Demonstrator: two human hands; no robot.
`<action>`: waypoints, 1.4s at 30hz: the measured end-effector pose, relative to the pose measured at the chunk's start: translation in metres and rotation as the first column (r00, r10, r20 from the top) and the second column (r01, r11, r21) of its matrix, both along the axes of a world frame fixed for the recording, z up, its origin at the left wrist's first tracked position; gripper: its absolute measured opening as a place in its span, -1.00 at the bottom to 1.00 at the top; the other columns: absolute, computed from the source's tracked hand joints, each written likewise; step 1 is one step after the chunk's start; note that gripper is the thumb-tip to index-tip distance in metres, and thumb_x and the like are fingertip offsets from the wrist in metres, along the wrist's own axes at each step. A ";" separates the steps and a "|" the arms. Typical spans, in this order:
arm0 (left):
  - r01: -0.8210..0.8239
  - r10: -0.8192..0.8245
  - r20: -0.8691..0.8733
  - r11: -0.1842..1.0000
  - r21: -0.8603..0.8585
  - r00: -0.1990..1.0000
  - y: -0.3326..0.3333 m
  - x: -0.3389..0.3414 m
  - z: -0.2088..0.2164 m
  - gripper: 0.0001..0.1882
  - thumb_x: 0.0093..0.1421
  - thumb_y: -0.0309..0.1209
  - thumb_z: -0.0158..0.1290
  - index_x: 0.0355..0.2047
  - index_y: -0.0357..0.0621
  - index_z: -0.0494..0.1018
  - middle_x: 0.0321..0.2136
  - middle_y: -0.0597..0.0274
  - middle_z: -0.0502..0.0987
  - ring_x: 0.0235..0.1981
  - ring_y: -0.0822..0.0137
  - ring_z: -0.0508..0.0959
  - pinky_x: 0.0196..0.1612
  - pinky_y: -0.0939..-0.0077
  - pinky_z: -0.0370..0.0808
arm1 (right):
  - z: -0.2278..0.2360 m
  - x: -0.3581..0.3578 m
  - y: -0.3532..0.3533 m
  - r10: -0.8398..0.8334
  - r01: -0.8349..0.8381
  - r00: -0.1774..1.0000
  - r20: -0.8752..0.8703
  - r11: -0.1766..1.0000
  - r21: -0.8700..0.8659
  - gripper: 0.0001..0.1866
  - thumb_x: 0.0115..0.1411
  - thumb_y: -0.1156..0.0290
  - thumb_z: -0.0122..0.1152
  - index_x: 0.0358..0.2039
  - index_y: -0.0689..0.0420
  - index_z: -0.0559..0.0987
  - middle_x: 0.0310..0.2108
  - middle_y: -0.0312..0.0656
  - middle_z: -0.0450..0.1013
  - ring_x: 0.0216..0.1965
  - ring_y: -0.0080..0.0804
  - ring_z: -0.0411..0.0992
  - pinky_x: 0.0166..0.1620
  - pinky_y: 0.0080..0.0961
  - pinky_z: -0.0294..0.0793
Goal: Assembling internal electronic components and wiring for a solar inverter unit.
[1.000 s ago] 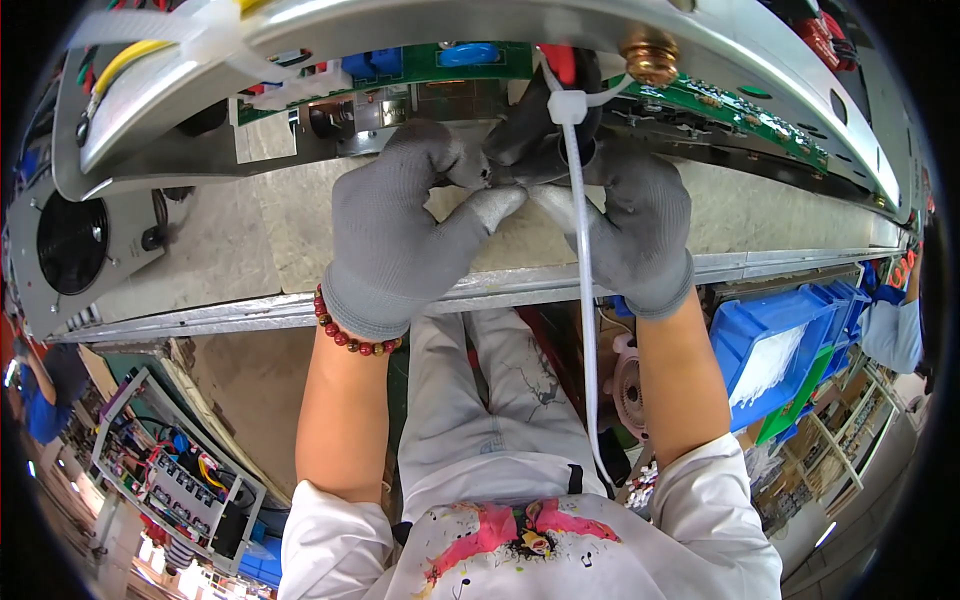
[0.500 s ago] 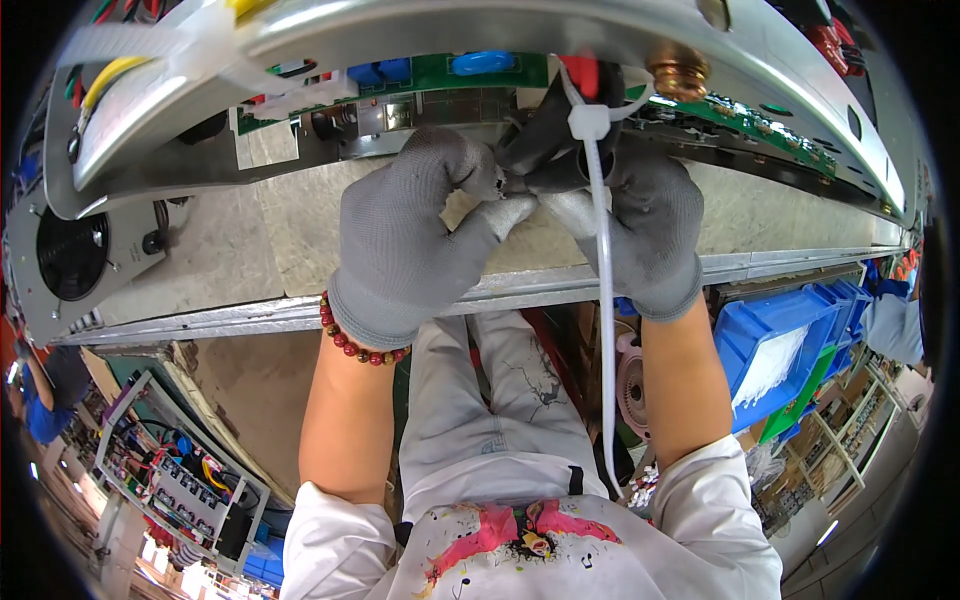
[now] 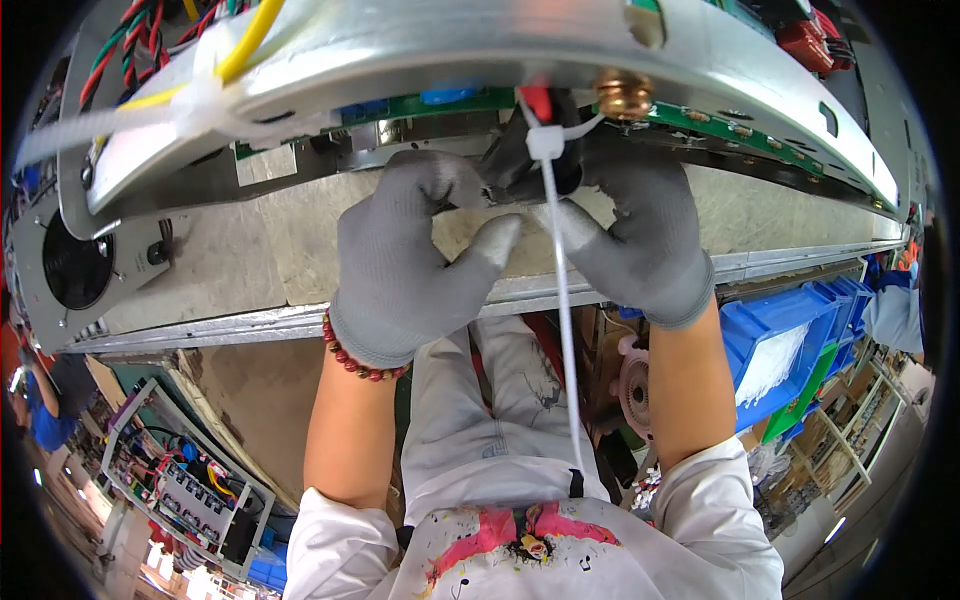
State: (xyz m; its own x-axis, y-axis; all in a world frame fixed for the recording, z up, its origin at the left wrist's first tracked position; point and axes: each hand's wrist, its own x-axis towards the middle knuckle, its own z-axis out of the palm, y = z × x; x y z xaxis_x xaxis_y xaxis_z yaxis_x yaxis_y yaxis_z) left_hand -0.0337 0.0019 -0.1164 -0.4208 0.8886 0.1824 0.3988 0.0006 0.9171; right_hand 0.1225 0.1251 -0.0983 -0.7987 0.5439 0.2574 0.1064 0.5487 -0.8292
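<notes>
My left hand [image 3: 405,260], in a grey glove, is beside the lower end of a black-covered cable bundle [image 3: 525,165]. Its curled fingertips meet the bundle; the thumb stands apart, with a gap below the index finger. From the other side, my right hand [image 3: 645,235], gloved alike, closes on the bundle; its fingertips are partly hidden behind it. A white cable tie [image 3: 546,143] loops round the bundle, its long tail hanging toward my lap. Just above, a red piece [image 3: 537,100] shows at the bundle's top, under the curved metal chassis [image 3: 400,60].
Brass-coloured hardware [image 3: 624,94] sticks out from the chassis rim near my right hand. Green circuit board [image 3: 720,130] lies inside. A worktop [image 3: 260,240] with a metal edge runs beneath my hands. Blue bins [image 3: 770,350] stand at right, another wired chassis [image 3: 190,490] at lower left.
The chassis and cable bundle have shifted left and slightly up in view. My left thumb has come down, away from the bundle and index finger. The tie's tail has swung left.
</notes>
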 end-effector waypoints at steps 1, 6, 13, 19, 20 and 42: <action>-0.006 0.007 0.021 1.000 -0.017 1.000 -0.001 0.000 0.000 -0.72 -0.01 -0.43 0.30 -0.41 -0.19 0.39 -0.48 0.15 0.54 -0.46 0.21 0.61 -0.38 0.48 0.53 | 0.003 0.000 0.000 -0.013 0.012 0.999 0.036 1.000 0.027 -0.83 0.03 0.48 0.31 -0.32 0.18 0.60 -0.37 -0.08 0.55 -0.34 -0.18 0.55 -0.25 -0.42 0.52; -0.102 0.103 0.006 0.992 -0.080 0.995 0.001 0.011 0.001 -0.71 -0.03 -0.49 0.28 -0.35 -0.20 0.39 -0.44 0.12 0.55 -0.48 0.22 0.64 -0.38 0.48 0.55 | 0.006 -0.003 -0.002 -0.014 0.013 0.999 0.034 0.999 0.031 -0.86 0.02 0.49 0.28 -0.35 0.16 0.58 -0.39 -0.09 0.53 -0.35 -0.12 0.52 -0.28 -0.35 0.50; -0.311 0.298 0.530 0.948 -0.067 0.794 -0.005 0.042 0.016 -0.75 0.04 -0.59 0.07 -0.24 -0.26 0.37 -0.30 0.15 0.52 -0.26 0.40 0.57 -0.21 0.57 0.51 | 0.001 0.000 -0.027 -0.199 0.173 0.977 0.083 0.954 0.243 -0.89 0.06 0.42 0.24 -0.38 0.13 0.60 -0.35 -0.13 0.52 -0.39 -0.08 0.42 -0.30 -0.29 0.43; -0.080 0.281 0.863 0.959 -0.273 0.419 -0.002 0.046 0.015 -0.77 0.26 -0.43 0.04 -0.17 -0.35 0.51 -0.42 0.34 0.53 -0.40 0.60 0.44 -0.29 0.67 0.40 | 0.001 -0.003 -0.042 -0.329 0.314 0.943 0.042 0.927 0.204 -0.91 0.04 0.46 0.26 -0.40 0.11 0.62 -0.38 -0.16 0.53 -0.41 -0.11 0.39 -0.34 -0.30 0.40; -0.067 0.250 0.884 0.967 -0.244 0.396 -0.003 0.044 0.015 -0.77 0.27 -0.41 0.03 -0.19 -0.34 0.51 -0.43 0.35 0.53 -0.41 0.60 0.44 -0.30 0.68 0.39 | 0.001 -0.004 -0.043 -0.329 0.317 0.944 0.031 0.927 0.200 -0.91 0.04 0.47 0.26 -0.39 0.11 0.62 -0.38 -0.15 0.53 -0.41 -0.12 0.39 -0.34 -0.30 0.40; -0.073 0.319 0.741 0.936 -0.344 0.592 0.009 0.029 0.017 -0.79 0.29 -0.42 -0.02 -0.37 -0.36 0.49 -0.58 0.33 0.49 -0.53 0.59 0.39 -0.44 0.69 0.35 | -0.003 -0.014 -0.048 -0.270 0.155 0.933 0.237 0.898 0.412 -0.84 -0.01 0.34 0.23 -0.43 0.10 0.49 -0.50 -0.10 0.40 -0.47 -0.13 0.41 -0.37 -0.24 0.42</action>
